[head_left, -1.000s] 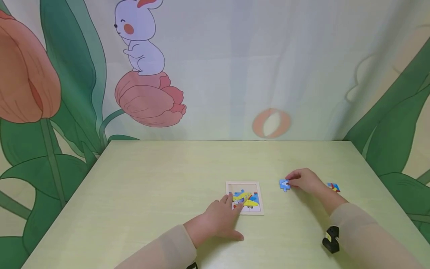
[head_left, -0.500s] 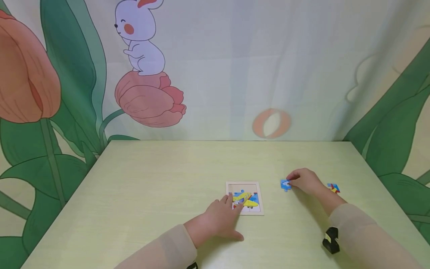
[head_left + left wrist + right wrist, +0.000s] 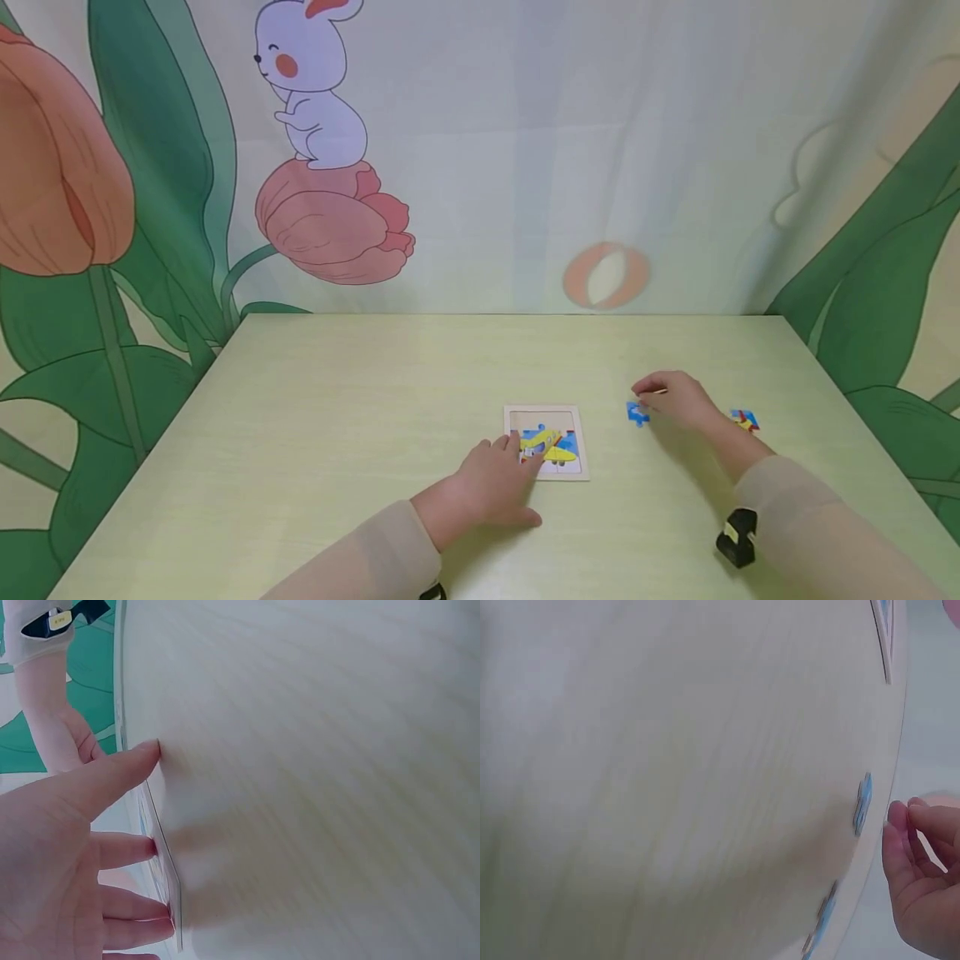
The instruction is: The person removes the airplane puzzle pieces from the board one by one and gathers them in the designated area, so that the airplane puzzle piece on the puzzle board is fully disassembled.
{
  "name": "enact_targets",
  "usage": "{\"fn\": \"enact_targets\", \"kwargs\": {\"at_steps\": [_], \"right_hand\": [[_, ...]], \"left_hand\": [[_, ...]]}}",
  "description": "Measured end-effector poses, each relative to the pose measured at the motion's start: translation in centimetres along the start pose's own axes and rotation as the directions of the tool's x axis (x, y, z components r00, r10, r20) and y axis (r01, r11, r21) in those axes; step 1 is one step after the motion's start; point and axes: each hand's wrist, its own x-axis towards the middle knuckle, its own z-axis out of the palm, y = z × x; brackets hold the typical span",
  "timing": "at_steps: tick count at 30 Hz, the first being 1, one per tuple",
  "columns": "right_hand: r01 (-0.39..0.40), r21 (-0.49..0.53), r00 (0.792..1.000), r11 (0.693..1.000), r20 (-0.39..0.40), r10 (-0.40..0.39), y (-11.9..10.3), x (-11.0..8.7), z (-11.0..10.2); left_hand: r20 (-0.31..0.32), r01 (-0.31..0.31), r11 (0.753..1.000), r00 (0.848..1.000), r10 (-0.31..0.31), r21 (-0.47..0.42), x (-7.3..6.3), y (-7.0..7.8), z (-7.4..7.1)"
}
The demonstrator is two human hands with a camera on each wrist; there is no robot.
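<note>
A small puzzle tray (image 3: 542, 407) with a pale wooden rim lies on the table. Its lower part shows a yellow airplane picture on blue, and bare wood shows along its upper part. My left hand (image 3: 495, 479) rests on the tray's left side with fingers stretched out; in the left wrist view its fingertips lie right at the tray's edge (image 3: 174, 889). A blue puzzle piece (image 3: 637, 414) lies right of the tray. Just above this piece hovers my right hand (image 3: 678, 400), thumb and fingertips close together, holding nothing; the right wrist view shows a gap between them and the piece.
Another puzzle piece (image 3: 745, 419), blue, yellow and red, lies farther right, beyond my right wrist. The pale table (image 3: 360, 392) reaches back to a curtain (image 3: 465, 167) printed with a rabbit, tulips and leaves.
My right hand has let go of the blue piece and risen slightly off it. Before that, the piece shifted a little to the right. My left hand has stayed at the tray.
</note>
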Motion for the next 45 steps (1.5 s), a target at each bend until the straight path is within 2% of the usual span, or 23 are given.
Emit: {"fn": "enact_targets", "kwargs": {"at_steps": [4, 9, 15, 19, 23, 30, 36, 45], "right_hand": [[0.053, 0.033, 0.998, 0.998, 0.038, -0.055, -1.3, -0.1, 1.1], [0.031, 0.113, 0.995, 0.993, 0.091, -0.041, -2.5, 0.1, 2.2], [0.051, 0.157, 0.984, 0.986, 0.163, -0.077, -3.1, -0.2, 3.5], [0.073, 0.135, 0.975, 0.988, 0.198, -0.099, -3.8, -0.7, 4.4], [0.124, 0.053, 0.967, 0.991, 0.218, -0.133, -4.6, -1.4, 5.1], [0.147, -0.075, 0.969, 0.986, 0.212, -0.128, -5.5, -2.0, 6.0], [0.131, -0.099, 0.976, 0.986, 0.188, -0.11, -5.8, -1.9, 6.4], [0.106, -0.082, 0.98, 0.991, 0.177, -0.09, -6.1, -1.5, 6.5]], "left_hand": [[-0.014, -0.004, 1.0, 1.0, 0.004, 0.004, 0.2, -0.1, -0.2], [-0.046, -0.036, 0.999, 0.998, 0.037, 0.03, 0.4, -0.2, -0.2], [-0.05, -0.097, 0.994, 0.994, 0.1, 0.055, 0.9, -0.2, -0.2], [-0.062, -0.119, 0.992, 0.991, 0.122, 0.05, 1.2, -0.1, -0.3], [-0.077, -0.129, 0.991, 0.988, 0.131, 0.029, 1.1, 0.1, -0.5], [-0.029, -0.092, 0.996, 0.995, 0.093, 0.011, 0.6, 0.6, -0.7], [-0.026, -0.086, 0.996, 0.996, 0.087, 0.023, 0.6, 0.6, -0.5], [-0.035, -0.093, 0.996, 0.995, 0.093, 0.002, 0.7, 0.8, -0.5]]}}
